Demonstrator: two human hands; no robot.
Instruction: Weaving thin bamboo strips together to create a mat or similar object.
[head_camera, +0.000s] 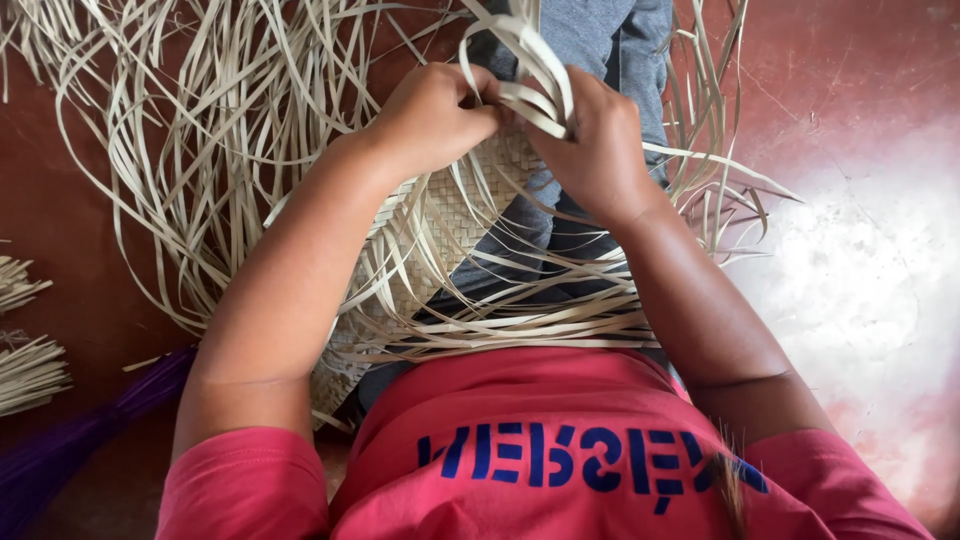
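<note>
On the lap, a patch of woven mat (455, 215) is already plaited, pale and tightly checkered. Many loose strips (230, 110) fan out unwoven over the red floor (850, 80), so much weaving seems left. The left hand (430, 115) and right hand (595, 140) each have a closed grip, pinching looped strips at the mat's far edge.

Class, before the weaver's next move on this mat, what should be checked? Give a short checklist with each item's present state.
1. Left hand grips strips at the weave edge: ok.
2. Right hand holds the looped strips: ok.
3. Woven mat rests across the lap: ok.
4. Loose strips lie untangled: not ok, they cross over one another.
5. Which strip goes next: cannot tell, fingers hide it.
</note>
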